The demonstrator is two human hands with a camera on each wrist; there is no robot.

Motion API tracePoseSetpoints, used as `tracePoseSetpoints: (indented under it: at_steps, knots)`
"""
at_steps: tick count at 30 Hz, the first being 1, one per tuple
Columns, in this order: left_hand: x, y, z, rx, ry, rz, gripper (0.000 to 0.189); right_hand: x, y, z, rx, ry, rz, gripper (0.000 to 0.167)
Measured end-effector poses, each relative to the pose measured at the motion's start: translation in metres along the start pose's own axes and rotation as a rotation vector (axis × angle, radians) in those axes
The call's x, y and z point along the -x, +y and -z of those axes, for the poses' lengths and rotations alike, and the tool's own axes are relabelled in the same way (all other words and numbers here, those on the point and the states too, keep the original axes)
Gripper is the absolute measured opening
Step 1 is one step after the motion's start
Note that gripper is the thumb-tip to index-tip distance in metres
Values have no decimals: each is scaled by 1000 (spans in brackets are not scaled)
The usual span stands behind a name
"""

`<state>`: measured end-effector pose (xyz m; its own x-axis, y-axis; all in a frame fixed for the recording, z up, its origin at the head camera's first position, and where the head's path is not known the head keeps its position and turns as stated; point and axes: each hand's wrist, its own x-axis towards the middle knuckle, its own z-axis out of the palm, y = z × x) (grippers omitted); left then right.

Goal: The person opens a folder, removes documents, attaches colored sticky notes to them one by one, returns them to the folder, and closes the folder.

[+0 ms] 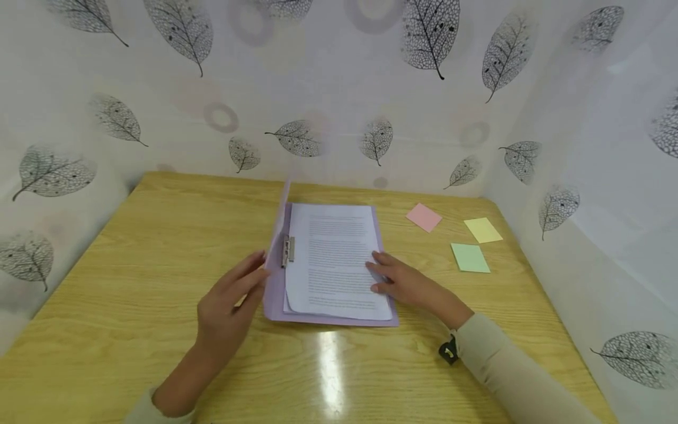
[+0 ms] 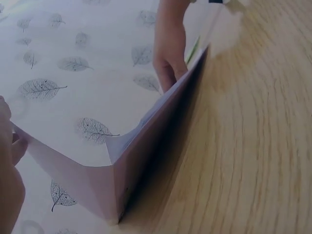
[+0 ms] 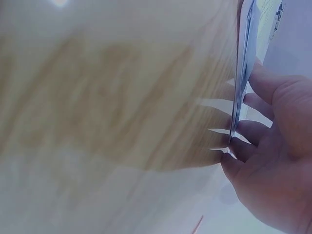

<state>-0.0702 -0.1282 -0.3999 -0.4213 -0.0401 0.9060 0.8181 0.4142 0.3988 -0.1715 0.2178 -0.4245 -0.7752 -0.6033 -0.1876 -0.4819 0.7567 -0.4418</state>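
Note:
A purple clip folder (image 1: 339,321) lies open on the wooden table, its front cover (image 1: 276,235) standing nearly upright on the left. Inside are white printed sheets (image 1: 336,253) beside a metal clip (image 1: 288,250); their lower left corner curls up. My left hand (image 1: 230,303) touches the raised cover with extended fingers; only part of that hand (image 2: 9,170) enters the left wrist view. On the opposite side, my right hand (image 1: 408,282) rests its spread fingers on the right edge of the sheets. The right wrist view shows its fingertips against the folder edge (image 3: 241,63).
Pink (image 1: 424,217), yellow (image 1: 483,229) and green sticky notes (image 1: 470,258) lie to the right of the folder. A leaf-patterned white curtain (image 1: 328,88) borders the table (image 1: 159,265) at the back and sides. A small black object (image 1: 449,350) is by the right cuff.

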Motion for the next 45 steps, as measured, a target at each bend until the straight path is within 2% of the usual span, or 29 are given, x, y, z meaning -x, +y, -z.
tracePoseSetpoints:
  at_steps: [7, 10, 14, 19, 23, 25, 27, 29, 33, 37, 41, 43, 45]
  knots:
    - [12, 1, 10, -51, 91, 62, 32, -2, -1, -2, -15, 7, 0, 62]
    - [18, 3, 15, -126, 126, 85, 31, -2, -2, -1, -25, 6, 3, 62]
    - [26, 9, 23, -220, 132, 134, 23, -1, -5, 0, -32, 1, -4, 62]
    - [33, 14, 29, -247, 158, 199, 17, 0, -4, 0, -21, -6, -5, 62]
    - [32, 17, 29, -258, 193, 216, 14, 0, -3, 0, -18, -7, -2, 62]
    - [31, 17, 29, -256, 205, 205, 15, 0, -2, -1, -20, -2, -1, 62]
    - [33, 15, 31, -264, 202, 195, 16, 0, -1, -1, -13, 3, 3, 62]
    - [36, 14, 36, -306, 191, 217, 19, 0, -1, -2, -9, 1, 0, 62]
    - [43, 14, 51, -410, 134, 341, 34, -2, 0, -5, -2, -6, 0, 63]
    - [45, 16, 66, -500, 47, 510, 45, -3, 0, -5, -7, -11, -16, 64]
    - [42, 17, 77, -571, -38, 687, 45, -2, 0, -4, -12, -10, -25, 64]
    - [40, 16, 84, -591, -95, 789, 45, -1, 0, -4, -13, -7, -21, 64]
    - [38, 14, 91, -619, -187, 885, 47, -2, 0, -5, -21, -7, -22, 64]
